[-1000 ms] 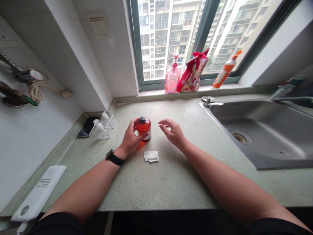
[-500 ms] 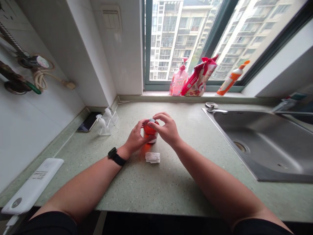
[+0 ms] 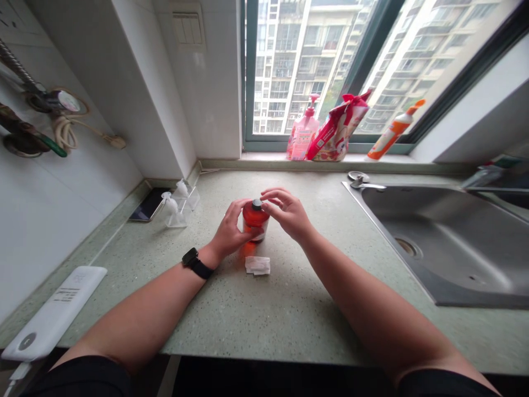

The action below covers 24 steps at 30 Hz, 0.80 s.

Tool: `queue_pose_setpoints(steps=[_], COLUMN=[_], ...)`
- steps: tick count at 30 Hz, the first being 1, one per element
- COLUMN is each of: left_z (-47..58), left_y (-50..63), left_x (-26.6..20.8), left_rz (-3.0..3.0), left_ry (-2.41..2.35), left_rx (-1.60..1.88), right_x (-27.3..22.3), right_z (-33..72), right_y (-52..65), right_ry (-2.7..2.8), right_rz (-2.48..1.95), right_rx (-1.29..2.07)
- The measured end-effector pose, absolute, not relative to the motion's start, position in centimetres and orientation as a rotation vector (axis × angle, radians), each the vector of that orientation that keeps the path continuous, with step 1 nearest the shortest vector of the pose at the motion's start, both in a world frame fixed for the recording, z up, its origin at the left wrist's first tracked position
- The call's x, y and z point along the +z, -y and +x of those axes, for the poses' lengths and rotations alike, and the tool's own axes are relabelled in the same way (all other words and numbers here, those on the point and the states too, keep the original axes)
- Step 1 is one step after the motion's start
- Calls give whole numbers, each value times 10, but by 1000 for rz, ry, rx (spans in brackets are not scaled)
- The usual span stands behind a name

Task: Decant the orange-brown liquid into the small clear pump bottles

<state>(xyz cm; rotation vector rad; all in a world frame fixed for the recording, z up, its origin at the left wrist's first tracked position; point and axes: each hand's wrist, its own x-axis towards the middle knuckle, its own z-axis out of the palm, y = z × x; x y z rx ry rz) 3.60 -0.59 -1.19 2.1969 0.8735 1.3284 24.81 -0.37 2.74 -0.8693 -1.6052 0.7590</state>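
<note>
A red-orange bottle with a dark grey cap stands upright on the counter. My left hand is wrapped round its left side, thumb across the front. Just right of the cap is my right hand, its fingers apart and holding nothing; whether the thumb tip touches the cap I cannot tell. A folded white tissue lies in front of the bottle.
The steel sink is set into the counter at right. A clear holder and a phone lie left, a white power bank nearer. On the windowsill stand a pink pump bottle, a red pouch and an orange-white bottle.
My right hand has come off the cap and shifted slightly right, its fingers loosened, so the cap shows fully. My left hand stays on the bottle.
</note>
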Motion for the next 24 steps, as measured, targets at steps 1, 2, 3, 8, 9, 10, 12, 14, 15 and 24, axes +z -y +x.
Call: queue_pose_setpoints(steps=[1,2,3,8,9,10,12,14,15,24], left_z=[36,36,37,37,37,37,37,37,37,38], left_y=[6,7,7,12,12,13,13,12,12,12], left_x=[-12,-12,-12,-10,-10,-10,-10,-11,-11,-9], left_rz=[2215,2226,2229,2204,2206,2210,2219,2226,2227,2205], left_ry=[-878,-885,-893,-927,-937,-944,-948,-943,-943,-914], left_rx=[1347,1364,1379,1429,1428,1430,1436,1440,1439,1412], right_x=[27,28,29,31,31,30,29,27,27,27], right_z=[247,244,241,230,231,233,239,244,244,224], right_y=[5,6,7,9,9,8,7,6,6,10], right_ry=[1620,1641,1664,1671,1640,1606,1558,1564,1584,1551], right_rz=[-851,-843,-846,-966,-991,-1009,-1008,-968,-944,-965], right_rx=[756,746,731,679,676,673,682,700,704,775])
